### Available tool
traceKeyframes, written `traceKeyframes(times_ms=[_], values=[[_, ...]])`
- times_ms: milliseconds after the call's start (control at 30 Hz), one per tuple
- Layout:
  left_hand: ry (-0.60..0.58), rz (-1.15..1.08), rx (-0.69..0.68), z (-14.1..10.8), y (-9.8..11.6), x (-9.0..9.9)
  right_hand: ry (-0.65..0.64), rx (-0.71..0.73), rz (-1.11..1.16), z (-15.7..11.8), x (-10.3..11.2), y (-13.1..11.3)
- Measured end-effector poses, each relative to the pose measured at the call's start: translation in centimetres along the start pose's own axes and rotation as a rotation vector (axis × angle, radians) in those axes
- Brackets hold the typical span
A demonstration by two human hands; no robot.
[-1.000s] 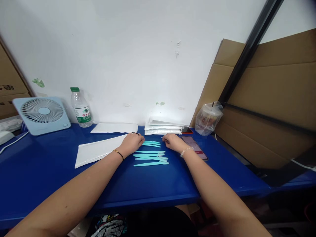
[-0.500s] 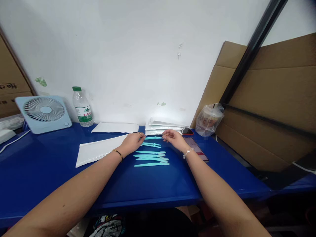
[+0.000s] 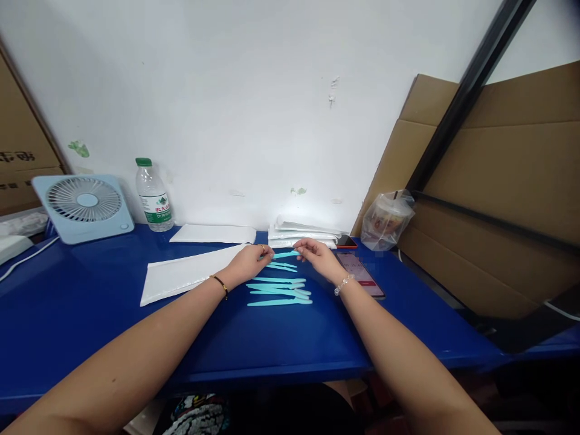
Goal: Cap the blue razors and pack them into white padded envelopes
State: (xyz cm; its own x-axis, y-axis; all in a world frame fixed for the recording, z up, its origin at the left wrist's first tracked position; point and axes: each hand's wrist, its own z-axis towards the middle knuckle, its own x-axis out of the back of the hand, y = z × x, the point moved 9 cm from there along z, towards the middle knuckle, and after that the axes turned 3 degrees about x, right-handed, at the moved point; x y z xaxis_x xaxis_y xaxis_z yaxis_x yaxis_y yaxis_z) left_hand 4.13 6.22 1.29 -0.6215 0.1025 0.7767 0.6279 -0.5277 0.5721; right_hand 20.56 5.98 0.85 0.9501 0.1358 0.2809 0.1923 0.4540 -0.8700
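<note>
Between my two hands is a turquoise eyebrow razor (image 3: 284, 255). My left hand (image 3: 251, 262) pinches its left end. The fingertips of my right hand (image 3: 315, 256) close on its other end. Just below lie a couple of similar slim razors (image 3: 284, 266), partly behind my left fingers. Nearer the front edge, several more turquoise razors (image 3: 276, 302) lie roughly side by side on the blue table (image 3: 281, 344), their paler ends to the right.
A white padded envelope (image 3: 176, 275) lies by my left forearm, another (image 3: 212, 234) behind it. White packets (image 3: 308, 232) are stacked at the wall. A phone (image 3: 362, 275), bagged drink cup (image 3: 387, 220), water bottle (image 3: 154, 199), blue fan (image 3: 86, 208) and cardboard (image 3: 507, 181) stand around.
My right hand has shifted slightly left and my left hand slightly right, so they are closer together. The razor between them now tilts up a little to the right.
</note>
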Motion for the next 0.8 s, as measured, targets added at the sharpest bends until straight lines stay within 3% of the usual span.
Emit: traceKeyframes(times_ms=[133,233,300,400,467,667,800], values=[[-0.028,-0.035,-0.007,-0.1,0.7,-0.4,-0.056,-0.024,0.172,-0.3,-1.8,-0.6],[-0.032,-0.015,0.006,-0.2,1.0,-0.4,-0.035,-0.035,0.168,-0.3,-1.5,-0.8],[-0.067,0.006,0.009,-0.3,1.2,-0.6,0.047,-0.013,0.012,-0.2,0.4,-0.7],[-0.167,0.093,-0.033,-0.7,1.8,-1.5,0.201,0.030,-0.398,-0.2,4.2,-0.6],[-0.190,0.155,-0.081,-0.8,2.2,-1.9,0.207,0.004,-0.686,-0.2,5.7,0.1],[-0.005,0.425,-0.148,-0.2,1.4,-0.5,-0.028,-0.184,-1.082,-0.2,5.2,3.3],[-0.028,0.535,-0.131,0.1,0.2,-0.7,-0.027,-0.267,-1.155,-0.2,5.0,3.9]])
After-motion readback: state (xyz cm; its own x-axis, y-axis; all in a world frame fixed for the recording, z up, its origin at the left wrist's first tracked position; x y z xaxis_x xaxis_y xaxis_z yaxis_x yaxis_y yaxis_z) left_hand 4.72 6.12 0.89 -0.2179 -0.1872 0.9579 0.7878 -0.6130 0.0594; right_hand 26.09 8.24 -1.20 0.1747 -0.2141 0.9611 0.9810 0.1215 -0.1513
